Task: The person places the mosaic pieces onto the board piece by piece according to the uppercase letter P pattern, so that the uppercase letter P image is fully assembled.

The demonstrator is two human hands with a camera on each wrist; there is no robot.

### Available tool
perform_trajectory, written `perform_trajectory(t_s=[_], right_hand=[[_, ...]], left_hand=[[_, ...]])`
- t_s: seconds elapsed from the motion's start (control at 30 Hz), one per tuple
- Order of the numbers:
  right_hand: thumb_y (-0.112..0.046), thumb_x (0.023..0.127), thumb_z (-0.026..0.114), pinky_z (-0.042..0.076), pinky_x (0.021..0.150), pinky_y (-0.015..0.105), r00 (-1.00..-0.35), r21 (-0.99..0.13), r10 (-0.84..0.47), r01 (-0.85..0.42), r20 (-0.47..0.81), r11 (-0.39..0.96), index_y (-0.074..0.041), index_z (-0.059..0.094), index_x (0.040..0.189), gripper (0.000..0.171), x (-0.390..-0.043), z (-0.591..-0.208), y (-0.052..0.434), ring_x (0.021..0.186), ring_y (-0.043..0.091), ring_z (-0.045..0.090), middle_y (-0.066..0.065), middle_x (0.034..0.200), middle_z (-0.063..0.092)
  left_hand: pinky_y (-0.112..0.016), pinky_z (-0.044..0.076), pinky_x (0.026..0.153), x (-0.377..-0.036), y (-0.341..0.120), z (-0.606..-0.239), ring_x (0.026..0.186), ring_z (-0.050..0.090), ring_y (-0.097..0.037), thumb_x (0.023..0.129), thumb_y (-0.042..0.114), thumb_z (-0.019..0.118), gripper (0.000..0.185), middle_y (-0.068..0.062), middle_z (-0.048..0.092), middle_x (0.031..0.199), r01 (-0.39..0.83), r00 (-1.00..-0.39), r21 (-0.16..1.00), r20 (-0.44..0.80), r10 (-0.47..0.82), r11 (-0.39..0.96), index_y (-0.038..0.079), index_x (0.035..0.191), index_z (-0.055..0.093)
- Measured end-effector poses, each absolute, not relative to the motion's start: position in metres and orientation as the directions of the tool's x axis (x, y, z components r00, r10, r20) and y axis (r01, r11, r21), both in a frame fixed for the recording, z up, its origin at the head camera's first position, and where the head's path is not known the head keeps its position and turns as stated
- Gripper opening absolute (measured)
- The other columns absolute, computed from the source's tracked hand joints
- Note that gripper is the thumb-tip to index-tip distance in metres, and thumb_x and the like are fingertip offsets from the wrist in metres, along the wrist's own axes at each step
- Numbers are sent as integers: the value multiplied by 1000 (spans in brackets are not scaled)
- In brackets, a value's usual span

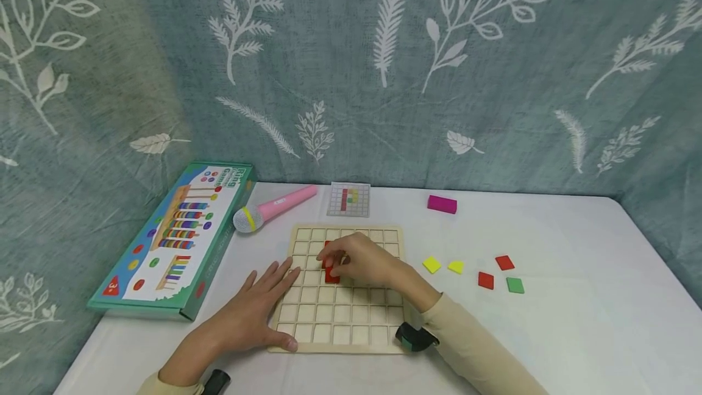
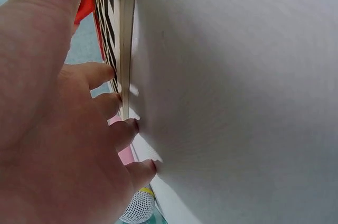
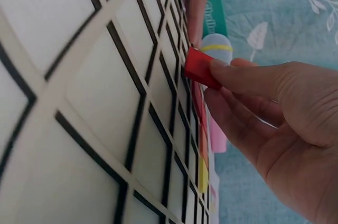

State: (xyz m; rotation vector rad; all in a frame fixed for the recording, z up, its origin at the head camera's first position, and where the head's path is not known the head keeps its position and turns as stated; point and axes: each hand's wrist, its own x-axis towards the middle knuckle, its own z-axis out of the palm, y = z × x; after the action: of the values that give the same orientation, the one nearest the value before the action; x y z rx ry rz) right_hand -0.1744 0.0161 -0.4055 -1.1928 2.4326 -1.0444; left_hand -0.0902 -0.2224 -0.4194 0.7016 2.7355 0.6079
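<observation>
While your left hand (image 1: 258,313) lies flat, fingers (image 2: 119,102) straight and released along the left edge of the wooden grid board (image 1: 342,316), it seems placed there to steady the board on the table (image 1: 548,334); over the upper middle cells your right hand (image 1: 364,261) pinches a red tile (image 3: 200,69) between thumb and fingertips, tilted just above the grid; further right, loose colored tiles (image 1: 485,280) lie well apart.
</observation>
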Motion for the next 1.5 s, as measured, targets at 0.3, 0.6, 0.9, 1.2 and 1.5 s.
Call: perform_trajectory(t_s=[0.3, 0.6, 0.9, 1.2, 1.5], right_hand=[[-4, 81, 65, 47, 69, 13, -636, -642, -762, -635, 120, 429, -5, 66, 104, 23, -171, -409, 8, 77, 0, 56, -2, 85, 65], [-7, 81, 67, 46, 70, 12, -687, -581, -723, -619, 75, 528, -9, 66, 106, 25, -167, -411, 4, 79, 2, 56, -4, 87, 64], [-10, 83, 65, 46, 69, 12, -679, -619, -730, -605, 73, 501, -9, 66, 106, 23, -168, -410, 7, 77, 0, 55, -5, 88, 64], [-13, 85, 62, 49, 73, 18, -708, -670, -699, -567, 100, 478, -9, 66, 105, 21, -167, -401, 35, 83, 3, 57, -4, 94, 65], [-9, 85, 62, 50, 73, 23, -770, -651, -628, -534, 112, 539, -5, 66, 105, 21, -170, -403, 100, 83, 7, 57, 0, 93, 65]], left_hand=[[-54, 5, 108, -91, -221, -419, 137, 8, -30, 57, 67, 66, 114, -7, 8, 151, 402, -850, 453, -137, 508, 796, 13, 145, 18], [-52, 5, 108, -90, -221, -419, 137, 9, -29, 56, 68, 66, 114, -7, 9, 151, 402, -853, 443, -137, 503, 802, 13, 145, 19], [-53, 5, 108, -90, -220, -417, 137, 9, -30, 57, 68, 66, 114, -8, 9, 151, 400, -853, 439, -144, 502, 804, 13, 145, 19], [-54, 5, 107, -91, -220, -417, 137, 9, -31, 57, 69, 64, 114, -8, 9, 151, 404, -851, 447, -138, 507, 798, 13, 145, 19], [-53, 4, 108, -91, -221, -419, 137, 7, -30, 57, 69, 65, 115, -8, 8, 151, 403, -852, 442, -140, 505, 801, 13, 145, 17]])
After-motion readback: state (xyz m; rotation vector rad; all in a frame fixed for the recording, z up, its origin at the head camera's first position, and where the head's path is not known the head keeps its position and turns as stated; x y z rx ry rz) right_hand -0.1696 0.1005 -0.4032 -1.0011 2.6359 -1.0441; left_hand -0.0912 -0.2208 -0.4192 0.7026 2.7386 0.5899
